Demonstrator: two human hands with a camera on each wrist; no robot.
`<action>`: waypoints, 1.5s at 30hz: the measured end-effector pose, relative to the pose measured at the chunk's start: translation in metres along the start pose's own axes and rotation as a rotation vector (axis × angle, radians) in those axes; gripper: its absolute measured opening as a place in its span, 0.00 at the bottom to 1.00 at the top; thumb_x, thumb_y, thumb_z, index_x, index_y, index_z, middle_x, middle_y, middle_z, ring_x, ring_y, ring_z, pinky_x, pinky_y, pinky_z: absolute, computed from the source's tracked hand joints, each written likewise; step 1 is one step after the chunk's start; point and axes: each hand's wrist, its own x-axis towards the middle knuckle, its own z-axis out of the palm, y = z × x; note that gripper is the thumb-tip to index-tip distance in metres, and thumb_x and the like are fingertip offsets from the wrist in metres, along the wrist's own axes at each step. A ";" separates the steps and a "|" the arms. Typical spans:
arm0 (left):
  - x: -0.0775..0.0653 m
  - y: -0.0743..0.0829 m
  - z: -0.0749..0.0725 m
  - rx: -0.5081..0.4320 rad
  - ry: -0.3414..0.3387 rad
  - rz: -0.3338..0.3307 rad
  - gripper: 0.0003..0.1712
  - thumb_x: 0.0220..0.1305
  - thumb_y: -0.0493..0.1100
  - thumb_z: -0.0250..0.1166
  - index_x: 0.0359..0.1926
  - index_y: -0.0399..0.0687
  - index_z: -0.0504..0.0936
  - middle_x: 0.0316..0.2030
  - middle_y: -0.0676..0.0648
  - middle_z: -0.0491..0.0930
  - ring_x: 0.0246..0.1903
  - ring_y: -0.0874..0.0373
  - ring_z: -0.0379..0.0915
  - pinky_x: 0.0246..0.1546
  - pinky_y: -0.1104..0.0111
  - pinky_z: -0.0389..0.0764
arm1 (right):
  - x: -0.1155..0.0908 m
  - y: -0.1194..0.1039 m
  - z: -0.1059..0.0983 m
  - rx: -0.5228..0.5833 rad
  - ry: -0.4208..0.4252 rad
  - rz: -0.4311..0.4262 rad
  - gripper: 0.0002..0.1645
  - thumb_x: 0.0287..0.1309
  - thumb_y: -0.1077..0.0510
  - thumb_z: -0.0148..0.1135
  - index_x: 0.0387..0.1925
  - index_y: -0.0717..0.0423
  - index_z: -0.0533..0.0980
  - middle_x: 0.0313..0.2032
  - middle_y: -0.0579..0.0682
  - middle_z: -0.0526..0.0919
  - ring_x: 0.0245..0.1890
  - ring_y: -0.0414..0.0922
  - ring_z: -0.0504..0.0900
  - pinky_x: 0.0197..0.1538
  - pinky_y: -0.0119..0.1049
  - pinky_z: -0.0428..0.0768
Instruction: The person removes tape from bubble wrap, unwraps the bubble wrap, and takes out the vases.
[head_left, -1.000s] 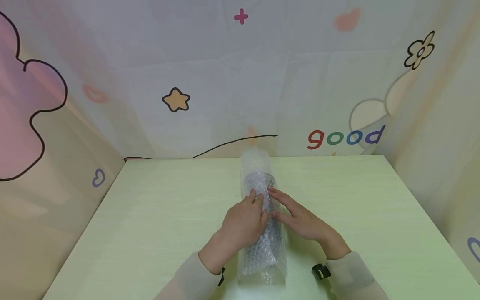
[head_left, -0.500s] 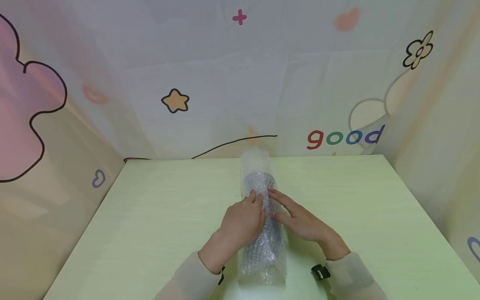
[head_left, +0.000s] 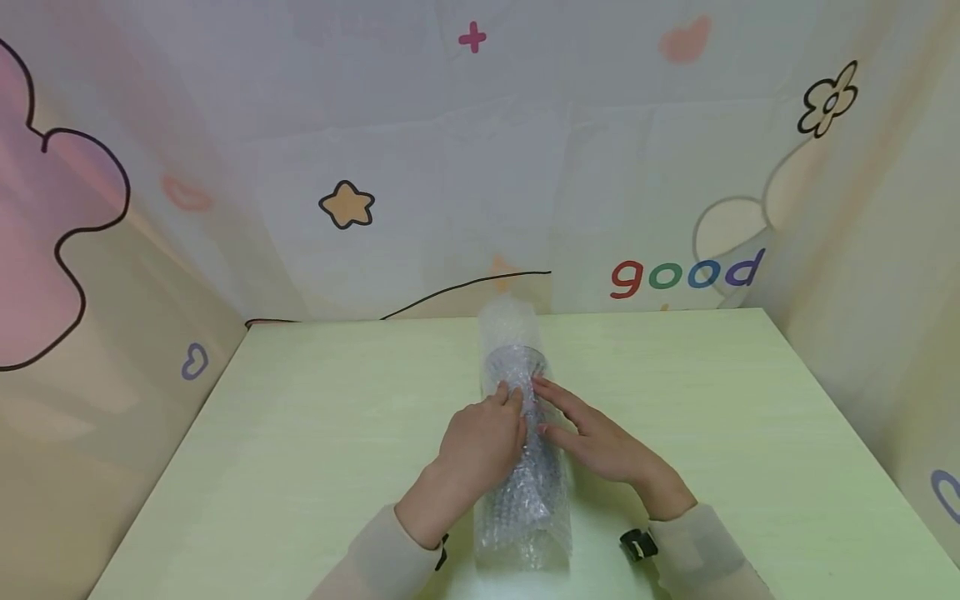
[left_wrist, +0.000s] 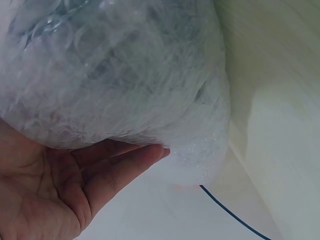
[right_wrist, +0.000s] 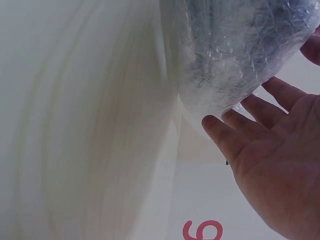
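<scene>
A long roll of bubble wrap [head_left: 527, 510] lies lengthwise down the middle of the table, around a bluish-grey object. What the wrapped object is cannot be made out. From the left, my left hand [head_left: 482, 443] rests on top of the wrap with fairly straight fingers. My right hand [head_left: 606, 440] touches the right side with its fingers extended and spread. Close up in the left wrist view, the left fingertips [left_wrist: 154, 151] lie along the plastic. Extended fingers of my right hand [right_wrist: 277, 150] meet the wrap's surface in the right wrist view.
The pale green table [head_left: 315, 408] runs back to a printed cloth backdrop [head_left: 435, 183] with a star and the word "good". Cloth also stands at both sides. Flattened wrap [head_left: 508, 321] extends past the bundle's far end, close to the table's back edge.
Both hands stay in nearly the same place on the bubble wrap. The head view has shifted very slightly.
</scene>
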 end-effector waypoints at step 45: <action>0.006 -0.001 0.005 0.106 0.137 0.015 0.13 0.73 0.47 0.64 0.47 0.44 0.88 0.49 0.44 0.90 0.28 0.49 0.88 0.22 0.62 0.85 | -0.001 -0.005 0.002 0.022 0.025 0.067 0.39 0.74 0.40 0.57 0.80 0.38 0.59 0.82 0.41 0.54 0.82 0.54 0.53 0.78 0.63 0.58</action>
